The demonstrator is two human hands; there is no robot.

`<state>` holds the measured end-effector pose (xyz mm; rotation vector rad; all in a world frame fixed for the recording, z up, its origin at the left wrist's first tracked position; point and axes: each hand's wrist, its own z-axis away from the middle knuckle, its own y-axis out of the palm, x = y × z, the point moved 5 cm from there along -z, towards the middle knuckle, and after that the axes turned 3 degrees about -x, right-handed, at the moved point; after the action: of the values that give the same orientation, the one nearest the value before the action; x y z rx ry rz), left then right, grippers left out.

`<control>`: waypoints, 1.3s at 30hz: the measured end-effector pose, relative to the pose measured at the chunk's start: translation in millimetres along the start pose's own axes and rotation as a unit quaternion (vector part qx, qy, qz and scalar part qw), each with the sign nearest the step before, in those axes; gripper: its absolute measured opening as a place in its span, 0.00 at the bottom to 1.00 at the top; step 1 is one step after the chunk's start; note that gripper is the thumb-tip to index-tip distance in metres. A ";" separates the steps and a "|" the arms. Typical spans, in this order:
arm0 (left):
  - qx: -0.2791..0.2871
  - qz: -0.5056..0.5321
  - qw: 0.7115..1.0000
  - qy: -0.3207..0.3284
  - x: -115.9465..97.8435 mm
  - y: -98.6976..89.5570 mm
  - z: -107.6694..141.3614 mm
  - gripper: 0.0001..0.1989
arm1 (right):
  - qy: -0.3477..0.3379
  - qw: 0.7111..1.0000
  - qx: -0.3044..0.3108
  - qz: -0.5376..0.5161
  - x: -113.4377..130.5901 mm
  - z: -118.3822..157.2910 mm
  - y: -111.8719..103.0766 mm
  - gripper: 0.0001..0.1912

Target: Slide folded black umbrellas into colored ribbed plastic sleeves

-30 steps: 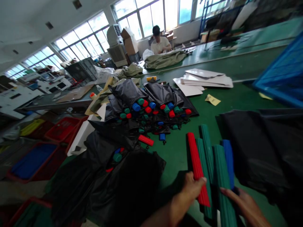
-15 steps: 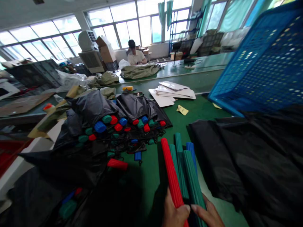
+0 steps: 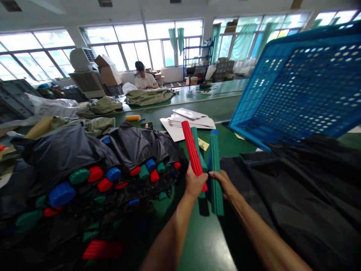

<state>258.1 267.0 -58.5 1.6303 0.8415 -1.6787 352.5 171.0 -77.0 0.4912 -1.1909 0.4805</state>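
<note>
My left hand (image 3: 194, 182) is closed around a red ribbed tube (image 3: 191, 148), with a green ribbed tube (image 3: 197, 145) behind it. Just to its right, my right hand (image 3: 222, 180) grips another green ribbed tube (image 3: 216, 162), thumb across its near side. A blue ribbed tube (image 3: 214, 132) shows partly behind that one. Both bundles are held upright, leaning a little, above the green tabletop (image 3: 208, 241). Left of my hands lie piled black bags (image 3: 67, 150) with red, green and blue ribbed tube ends sticking out.
Flat black bags (image 3: 296, 188) lie on the right, below a tilted blue perforated crate (image 3: 304, 86). White sheets (image 3: 175, 128) and a yellow slip (image 3: 203, 144) are beyond my hands. A person (image 3: 145, 79) sits at the far table behind olive cloth (image 3: 148, 97).
My hands have moved forward, away from my body, with the tubes. The tubes now stand as two groups, one per hand. The camera view has turned to the right.
</note>
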 end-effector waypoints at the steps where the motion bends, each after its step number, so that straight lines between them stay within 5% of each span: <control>1: -0.008 -0.007 1.000 0.004 0.8 5.0 -21.5 0.24 | -0.005 1.000 0.004 0.028 7.3 -21.3 4.3 0.14; 7: -0.038 -0.125 0.988 -0.078 39.0 9.3 -104.1 0.16 | 0.019 0.972 -0.036 0.231 6.5 -115.8 16.3 0.11; 11: -0.041 -0.207 0.972 -0.101 55.8 5.2 -120.2 0.22 | 0.009 0.922 -0.095 0.375 -1.5 -146.7 19.8 0.18; 15: -0.049 -0.334 0.932 -0.135 49.0 16.6 -125.9 0.40 | -0.020 0.881 -0.118 0.458 9.4 -172.2 23.1 0.24; 19: -0.007 -0.416 0.899 -0.138 39.6 23.2 -134.2 0.47 | -0.061 0.860 -0.119 0.493 28.2 -180.0 23.1 0.25; 23: 0.029 -0.416 0.900 -0.129 39.8 10.5 -137.2 0.49 | -0.128 0.844 -0.131 0.504 27.0 -136.2 23.6 0.27; 27: -0.001 -0.426 0.899 -0.099 38.1 3.7 -126.6 0.46 | -0.273 0.795 -0.171 0.514 -13.8 -51.3 28.0 0.32; 31: -0.070 -0.503 0.860 -0.046 19.3 3.4 -122.6 0.34 | -0.335 0.709 -0.067 0.617 -69.6 -2.9 38.5 0.26; 34: -0.059 -0.517 0.852 -0.058 2.0 -2.3 -116.9 0.30 | -0.308 0.682 -0.022 0.663 -77.9 1.8 35.0 0.25; 37: -0.073 -0.520 0.850 0.037 -12.2 -19.5 -72.6 0.28 | -0.299 0.691 -0.058 0.656 -69.6 20.4 20.8 0.27; 39: -0.071 -0.512 0.841 0.158 -6.6 -37.2 -6.6 0.26 | -0.326 0.694 -0.091 0.636 -76.3 55.2 4.0 0.28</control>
<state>232.0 294.2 -51.6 1.4297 2.2385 -1.9042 286.1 134.3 -132.9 -0.5221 -2.1866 1.4295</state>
